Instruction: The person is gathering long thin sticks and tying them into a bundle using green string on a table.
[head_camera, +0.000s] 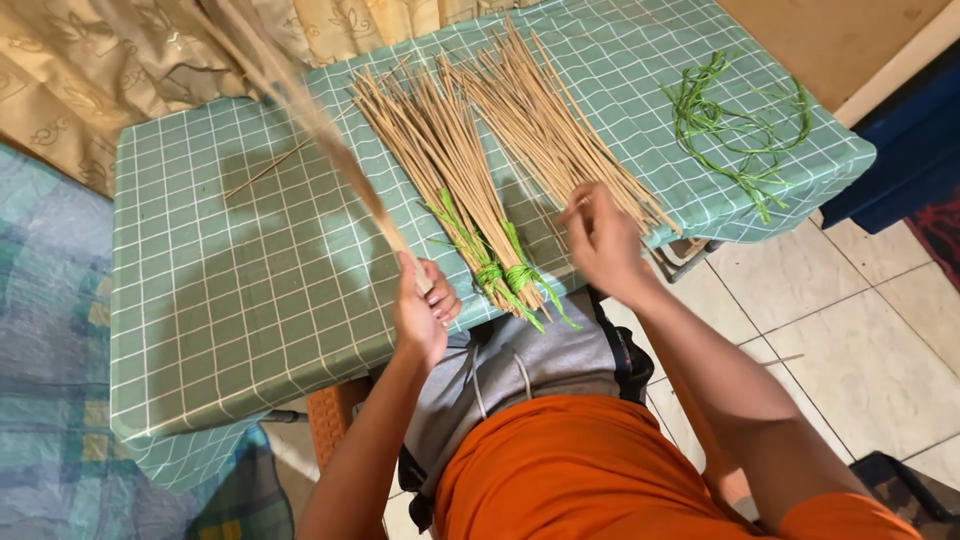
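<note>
We grip a blurred sheaf of sticks in our left hand, fist closed round its lower end above the table's near edge. Our right hand pinches a single stick off the loose pile. Between the hands lie two tied bundles, bound with green strips. Farther right, loose green strips rest on the checked cloth.

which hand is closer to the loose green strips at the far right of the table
Right. The right hand is at the untied sticks, left of the green strips. The left hand is farther left, holding a blurred bundle.
</note>
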